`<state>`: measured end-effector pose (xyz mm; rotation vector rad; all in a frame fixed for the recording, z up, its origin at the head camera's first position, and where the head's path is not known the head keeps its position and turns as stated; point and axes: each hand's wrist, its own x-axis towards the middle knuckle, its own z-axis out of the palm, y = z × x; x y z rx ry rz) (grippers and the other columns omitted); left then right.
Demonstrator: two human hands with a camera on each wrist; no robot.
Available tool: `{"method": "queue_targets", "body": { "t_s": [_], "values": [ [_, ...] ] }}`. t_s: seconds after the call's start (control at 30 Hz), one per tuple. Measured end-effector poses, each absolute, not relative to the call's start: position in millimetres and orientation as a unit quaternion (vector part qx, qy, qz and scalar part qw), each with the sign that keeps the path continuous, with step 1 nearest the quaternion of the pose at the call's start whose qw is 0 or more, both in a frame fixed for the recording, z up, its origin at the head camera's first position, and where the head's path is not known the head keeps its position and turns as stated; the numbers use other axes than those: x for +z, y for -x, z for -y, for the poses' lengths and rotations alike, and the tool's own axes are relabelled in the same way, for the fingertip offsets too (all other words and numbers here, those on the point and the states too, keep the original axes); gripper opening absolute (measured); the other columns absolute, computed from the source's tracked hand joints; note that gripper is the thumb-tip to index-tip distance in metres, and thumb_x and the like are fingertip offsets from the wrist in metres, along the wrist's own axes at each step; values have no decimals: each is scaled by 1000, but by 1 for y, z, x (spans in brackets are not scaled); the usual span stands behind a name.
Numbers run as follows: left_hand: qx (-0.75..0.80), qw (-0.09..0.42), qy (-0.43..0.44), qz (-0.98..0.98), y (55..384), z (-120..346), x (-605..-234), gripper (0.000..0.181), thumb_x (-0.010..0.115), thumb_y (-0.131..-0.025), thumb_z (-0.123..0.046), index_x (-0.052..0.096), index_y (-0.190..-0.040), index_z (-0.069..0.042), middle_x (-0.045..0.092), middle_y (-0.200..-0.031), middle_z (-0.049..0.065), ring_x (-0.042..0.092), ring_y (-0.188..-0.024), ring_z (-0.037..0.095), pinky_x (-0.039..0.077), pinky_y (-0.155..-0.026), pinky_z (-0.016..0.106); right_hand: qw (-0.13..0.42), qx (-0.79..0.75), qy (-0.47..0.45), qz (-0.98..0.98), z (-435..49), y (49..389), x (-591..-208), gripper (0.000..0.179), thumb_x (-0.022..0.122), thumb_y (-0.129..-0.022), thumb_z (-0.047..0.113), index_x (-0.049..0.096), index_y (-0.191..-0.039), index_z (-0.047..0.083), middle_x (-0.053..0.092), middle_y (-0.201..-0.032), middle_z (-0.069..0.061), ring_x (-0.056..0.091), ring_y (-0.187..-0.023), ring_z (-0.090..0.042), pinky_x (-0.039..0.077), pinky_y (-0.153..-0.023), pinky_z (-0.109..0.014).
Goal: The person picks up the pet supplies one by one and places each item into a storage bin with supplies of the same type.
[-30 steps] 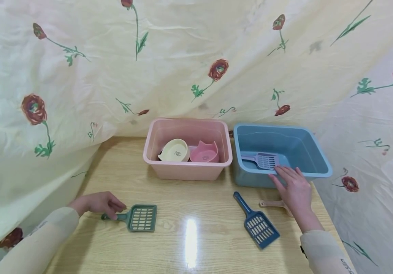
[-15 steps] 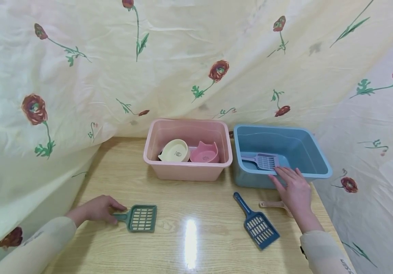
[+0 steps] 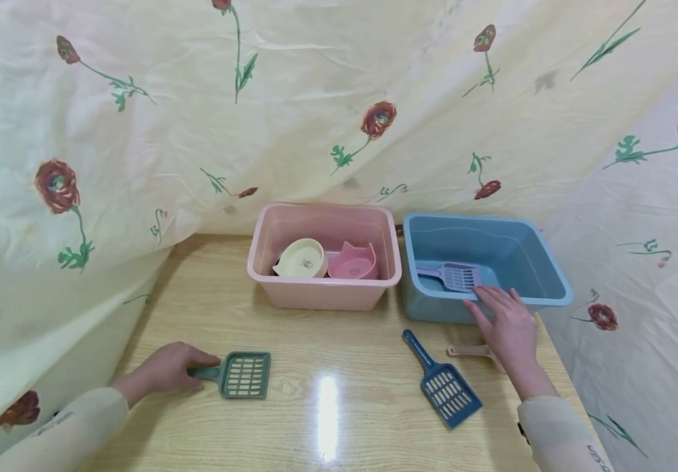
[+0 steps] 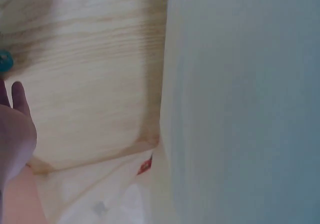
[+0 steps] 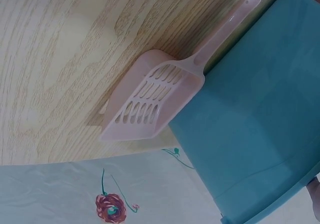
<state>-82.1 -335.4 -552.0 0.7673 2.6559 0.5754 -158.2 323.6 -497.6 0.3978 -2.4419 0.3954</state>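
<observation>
My left hand [image 3: 174, 367] is around the handle of a green slotted litter scoop [image 3: 246, 375] lying on the table, with fingers and thumb on either side. In the left wrist view, the teal handle end [image 4: 5, 61] shows just beyond the fingers. My right hand [image 3: 510, 328] grips the front rim of a blue litter box [image 3: 495, 313], its fingers over the edge and its thumb outside. Inside that box lies a purple litter scoop [image 3: 459, 276]. Below the right hand, a pink litter scoop [image 5: 150, 98] lies beside the box, partly hidden in the head view.
A dark blue litter scoop [image 3: 451, 396] lies on the wooden table [image 3: 292, 432] in front of the blue box. To its left stands a pink box [image 3: 321, 296] holding a cream bowl [image 3: 303, 259] and a pink cat-eared bowl [image 3: 353, 262]. Flowered cloth [image 3: 315, 98] hangs behind and along both sides.
My left hand has shifted slightly down around the green scoop's handle, now covering its end. The scoop's head has stayed in place. The right hand has kept its place on the blue rim.
</observation>
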Motion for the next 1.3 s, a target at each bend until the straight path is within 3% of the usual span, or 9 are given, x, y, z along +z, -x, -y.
{"method": "queue_targets", "body": {
  "t_s": [0.27, 0.6, 0.73, 0.83, 1.0, 1.07, 1.3],
  "values": [
    [169, 109, -283, -938, 81, 333, -558, 44, 91, -82, -18, 80, -123, -12, 80, -119, 7, 77, -105, 32, 63, -88, 53, 310, 151, -149, 927, -324, 158, -497, 87, 37, -103, 73, 77, -124, -1, 76, -118, -26, 72, -110, -49, 45, -113, -67],
    [174, 95, -295, -935, 93, 329, -559, 33, 91, -82, -14, 84, -114, -13, 82, -113, 7, 78, -102, 31, 64, -84, 51, 307, 148, -145, 929, -323, 159, -497, 86, 37, -103, 72, 77, -124, -1, 76, -118, -26, 72, -111, -49, 45, -113, -66],
    [179, 103, -295, -933, 98, 328, -559, 30, 90, -82, -11, 84, -111, -13, 81, -116, 7, 78, -104, 33, 64, -86, 51, 299, 148, -142, 932, -323, 158, -496, 52, 74, -99, 44, 76, -126, 0, 76, -120, -25, 71, -113, -49, 45, -114, -66],
    [183, 104, -295, -932, 101, 327, -559, 29, 89, -82, -10, 84, -109, -14, 81, -118, 8, 78, -105, 34, 63, -87, 52, 294, 148, -140, 934, -323, 158, -497, 46, 87, -89, 23, 76, -128, 0, 75, -121, -25, 71, -114, -48, 44, -115, -65],
    [187, 93, -297, -932, 104, 326, -551, 27, 88, -82, -7, 85, -108, -13, 81, -117, 8, 78, -105, 35, 63, -88, 53, 291, 148, -135, 935, -321, 159, -495, 48, 90, -86, 20, 76, -127, 0, 75, -120, -26, 71, -114, -48, 44, -115, -65],
    [183, 83, -305, -931, 106, 325, -547, 27, 89, -82, -6, 85, -108, -12, 81, -116, 8, 78, -104, 34, 63, -87, 53, 289, 148, -133, 936, -319, 159, -493, 52, 92, -79, 13, 76, -126, -1, 75, -120, -27, 71, -114, -48, 43, -115, -65],
    [169, 73, -320, -930, 114, 320, -532, 28, 88, -83, -3, 84, -109, -11, 81, -116, 8, 78, -103, 34, 64, -86, 52, 290, 148, -133, 936, -319, 158, -491, 49, 92, -80, 12, 76, -124, -2, 75, -119, -28, 71, -113, -49, 44, -115, -64]
  ]
}}
